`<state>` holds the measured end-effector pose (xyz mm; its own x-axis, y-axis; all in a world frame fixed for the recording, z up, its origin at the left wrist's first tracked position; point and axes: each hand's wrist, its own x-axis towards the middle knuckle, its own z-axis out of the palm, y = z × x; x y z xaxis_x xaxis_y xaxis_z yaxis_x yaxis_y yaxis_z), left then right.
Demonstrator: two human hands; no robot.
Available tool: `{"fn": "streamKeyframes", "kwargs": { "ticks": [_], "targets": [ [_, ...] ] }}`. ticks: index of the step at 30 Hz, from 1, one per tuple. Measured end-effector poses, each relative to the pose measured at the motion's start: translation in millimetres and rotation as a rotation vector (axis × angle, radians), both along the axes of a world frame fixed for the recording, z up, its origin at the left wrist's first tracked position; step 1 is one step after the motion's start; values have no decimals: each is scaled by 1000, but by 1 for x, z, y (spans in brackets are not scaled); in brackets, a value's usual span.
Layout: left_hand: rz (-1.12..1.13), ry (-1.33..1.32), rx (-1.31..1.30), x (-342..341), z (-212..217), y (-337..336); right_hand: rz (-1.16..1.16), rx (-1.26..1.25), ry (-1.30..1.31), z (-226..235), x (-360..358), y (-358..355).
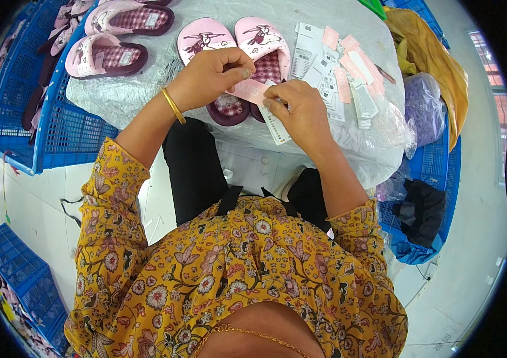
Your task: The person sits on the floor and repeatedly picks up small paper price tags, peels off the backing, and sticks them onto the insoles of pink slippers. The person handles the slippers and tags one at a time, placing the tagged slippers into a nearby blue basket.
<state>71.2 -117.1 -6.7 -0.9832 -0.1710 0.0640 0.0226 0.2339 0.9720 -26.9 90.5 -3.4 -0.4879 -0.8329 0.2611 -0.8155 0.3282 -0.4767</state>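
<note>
Pinching in right hand [301,110], just above pink slippers [265,45], a pink tag [249,91] aligned left to right, slanting nearer rightward, and a white card [277,130] pointing near. Narrowing left hand [209,74] at tag's left end; cannot tell whether gripping.

I sat in what looked like a footwear workshop or packing room. My table [340,15] was covered in plastic sheeting [367,156], with pink slippers [209,31] set out in pairs and loose paper tags [358,64] spread on its right. Blue crates [77,116] stood to my left, more slippers [62,40] inside them; crumpled plastic [423,110] lay to my right. The floor [32,206] was pale tile.
</note>
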Motion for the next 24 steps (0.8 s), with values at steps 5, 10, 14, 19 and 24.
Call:
{"fn": "streamKeyframes", "kwargs": {
  "ticks": [5,10,14,19,24],
  "targets": [
    [-45,51,-61,-2,-8,3,-44,-146,24,-5,1,-2],
    [-55,-75,49,0,2,12,-62,-241,-34,-7,4,-5],
    [-65,-94,71,1,4,12,-84,-280,-182,-8,5,-8],
    [-101,-51,121,-1,-3,12,-122,-352,-344,-8,5,-10],
    [-94,-91,188,-3,-8,11,-172,-394,-450,-14,6,-11]
  ]
}}
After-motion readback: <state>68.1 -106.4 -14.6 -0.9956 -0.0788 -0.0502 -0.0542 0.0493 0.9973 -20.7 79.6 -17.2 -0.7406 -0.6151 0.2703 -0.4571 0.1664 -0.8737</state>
